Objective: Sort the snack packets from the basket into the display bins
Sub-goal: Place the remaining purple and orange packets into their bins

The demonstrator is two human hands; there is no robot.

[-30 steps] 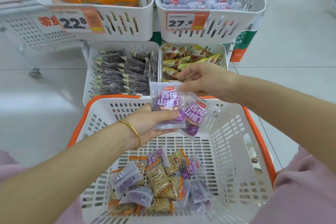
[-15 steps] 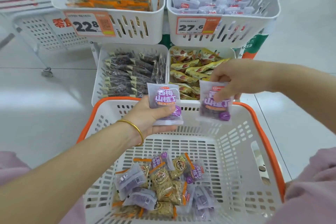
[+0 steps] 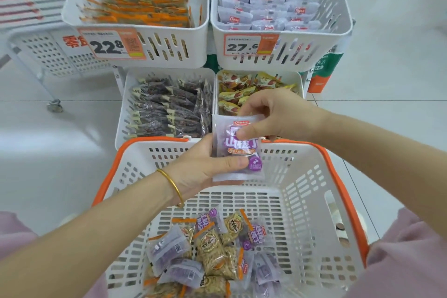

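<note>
**Most Packets Unsorted**

Mixed snack packets [image 3: 212, 249] lie heaped low in the orange-rimmed white plastic basket [image 3: 302, 201]. At centre, the left hand [image 3: 208, 164] grips a purple-printed clear packet [image 3: 238, 150], thumb across; the right hand [image 3: 278, 113] pinches its top. Its likely slotted white bin [image 3: 302, 55]: upper right.

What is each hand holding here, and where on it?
Both hold the purple packet. The left hand grips its lower left side, thumb across the front. The right hand pinches its top.

Bright, even light; soft blur, wide-angle edge distortion.
</note>
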